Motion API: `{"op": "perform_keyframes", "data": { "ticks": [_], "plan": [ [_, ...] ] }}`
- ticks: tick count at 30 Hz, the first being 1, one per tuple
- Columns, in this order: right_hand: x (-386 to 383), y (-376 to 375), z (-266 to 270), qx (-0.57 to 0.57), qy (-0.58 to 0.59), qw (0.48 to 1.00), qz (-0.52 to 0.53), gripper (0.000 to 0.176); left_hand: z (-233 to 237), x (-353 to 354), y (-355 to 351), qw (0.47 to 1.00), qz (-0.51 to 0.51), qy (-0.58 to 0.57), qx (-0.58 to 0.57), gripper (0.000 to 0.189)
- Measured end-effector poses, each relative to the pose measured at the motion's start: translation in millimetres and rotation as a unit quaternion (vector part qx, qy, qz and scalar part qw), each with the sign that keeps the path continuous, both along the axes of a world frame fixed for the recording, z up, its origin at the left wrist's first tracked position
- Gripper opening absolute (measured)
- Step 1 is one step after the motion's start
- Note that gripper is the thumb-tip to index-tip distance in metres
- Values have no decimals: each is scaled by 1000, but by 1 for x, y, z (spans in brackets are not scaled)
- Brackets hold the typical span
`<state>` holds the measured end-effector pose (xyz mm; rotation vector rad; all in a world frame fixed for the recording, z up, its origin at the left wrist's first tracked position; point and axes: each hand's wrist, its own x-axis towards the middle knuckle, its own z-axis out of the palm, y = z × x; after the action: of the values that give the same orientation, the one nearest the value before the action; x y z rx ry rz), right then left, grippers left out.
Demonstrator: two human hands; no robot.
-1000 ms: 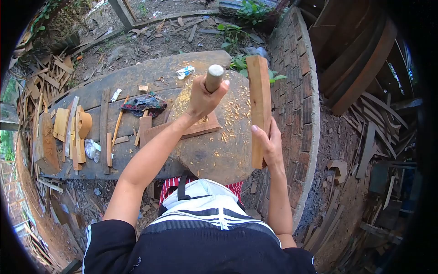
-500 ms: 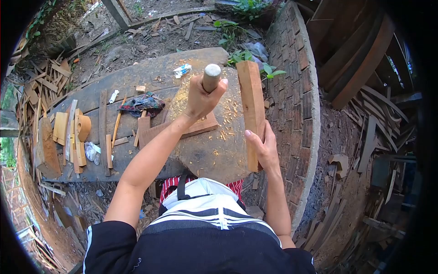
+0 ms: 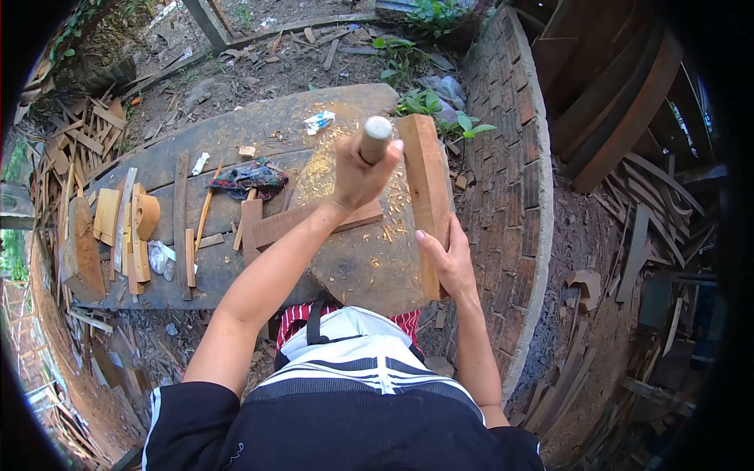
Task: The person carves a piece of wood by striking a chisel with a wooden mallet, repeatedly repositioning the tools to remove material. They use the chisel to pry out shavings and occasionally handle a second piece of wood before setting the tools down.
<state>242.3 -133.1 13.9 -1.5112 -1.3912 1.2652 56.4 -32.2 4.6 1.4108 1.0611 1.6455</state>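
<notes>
My left hand (image 3: 355,177) is closed around a thick round handle (image 3: 374,146), whose pale end faces up at me. Whatever is at its lower end is hidden beneath the fist. In my right hand (image 3: 451,257) is a long squared wooden block (image 3: 426,177), gripped near its lower end with the thumb on the near face. The block slants slightly, its upper end close beside the left hand. Under both hands is a dark wooden workbench (image 3: 353,276), strewn with wood shavings (image 3: 314,174). Behind the left forearm lies a brown board (image 3: 294,222).
A low brick wall (image 3: 510,157) runs along the right side. Cut wood pieces (image 3: 140,228), a dark patterned cloth (image 3: 250,179) and a crumpled plastic bag (image 3: 161,259) lie on the left of the bench. Scrap wood (image 3: 94,129) is heaped beyond its left end.
The block's upper end has shifted left and slightly down, nearer the handle. My left hand has moved a little right and down. Both grips stay the same.
</notes>
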Motion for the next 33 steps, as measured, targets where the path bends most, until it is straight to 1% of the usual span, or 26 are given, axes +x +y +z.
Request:
{"op": "perform_keyframes", "data": {
  "ticks": [2, 4, 5, 7, 9, 10, 12, 13, 14, 15, 16, 17, 18, 19, 21, 22, 24, 25, 26, 27, 28, 29, 30, 31, 32, 33],
  "plan": [
    [-1, 2, 4, 4, -2, 1000, -1, 61, 2, 6, -3, 998, 1, 50, 34, 18],
    [-4, 4, 19, 28, -10, 1000, 5, 61, 10, 10, -6, 998, -5, 50, 30, 18],
    [-4, 7, 33, 29, -11, 1000, 5, 61, 12, 10, -6, 998, -8, 51, 23, 17],
    [-3, 14, 76, 91, 19, 995, -32, 60, 4, 5, -6, 998, -11, 57, 8, 16],
    [16, 18, 105, 172, 81, 980, -50, 60, 1, 4, -6, 998, -14, 61, -9, 15],
    [15, 16, 121, 170, 81, 981, -51, 60, 3, 6, -6, 998, -11, 59, 17, 15],
    [12, 14, 146, 238, 286, 925, -75, 61, 6, 11, -5, 997, -12, 54, 48, 15],
    [12, 18, 140, 242, 285, 924, -75, 61, 8, 12, -5, 995, -24, 76, 54, 15],
    [11, 25, 128, 289, 70, 955, 17, 61, 9, 12, -5, 993, -35, 99, 60, 15],
    [11, 29, 120, 318, -151, 930, 107, 60, 9, 13, -5, 993, -35, 97, 64, 15],
    [11, 29, 118, 322, -153, 929, 103, 60, 8, 12, -6, 995, -44, 82, 48, 14],
    [11, 27, 116, 237, -184, 947, 114, 59, 6, 13, -4, 995, -60, 67, 33, 13],
    [11, 32, 118, 155, -216, 955, 131, 58, -8, 14, 4, 995, -59, 58, 59, 13],
    [9, 32, 132, 156, -218, 954, 131, 58, -1, 16, 4, 995, -58, 55, 61, 13],
    [2, 27, 168, 226, -99, 968, 36, 66, 8, 15, -1, 991, -46, 112, 50, 12],
    [4, 25, 170, 220, -97, 970, 38, 66, 11, 19, -2, 992, -55, 95, 55, 14],
    [8, 20, 171, 251, 108, 959, -75, 68, 4, 23, -2, 991, -73, 103, 52, 11],
    [6, 23, 154, 253, 110, 958, -75, 68, 3, 22, 1, 988, -91, 109, 58, 10],
    [2, 29, 124, 203, -66, 977, 18, 67, 3, 22, 0, 989, -83, 106, 59, 10],
    [-3, 34, 113, 146, -240, 954, 105, 67, 2, 20, 0, 988, -86, 108, 66, 10],
    [4, 32, 114, 147, -241, 955, 93, 67, 0, 18, -1, 992, -87, 88, 36, 10],
    [12, 36, 122, 150, -197, 965, 88, 61, -1, 18, 5, 995, -79, 64, 9, 10],
    [16, 34, 131, 143, -151, 975, 84, 55, 3, 18, 3, 994, -67, 85, 32, 10],
    [13, 29, 148, 164, -138, 976, 43, 54, 6, 20, 0, 994, -70, 85, 25, 10],
    [12, 28, 153, 231, -53, 971, -11, 53, 8, 21, -1, 992, -72, 102, 33, 10],
    [12, 28, 153, 295, 32, 953, -66, 53, 7, 22, 0, 989, -74, 119, 43, 10]
  ]
}}
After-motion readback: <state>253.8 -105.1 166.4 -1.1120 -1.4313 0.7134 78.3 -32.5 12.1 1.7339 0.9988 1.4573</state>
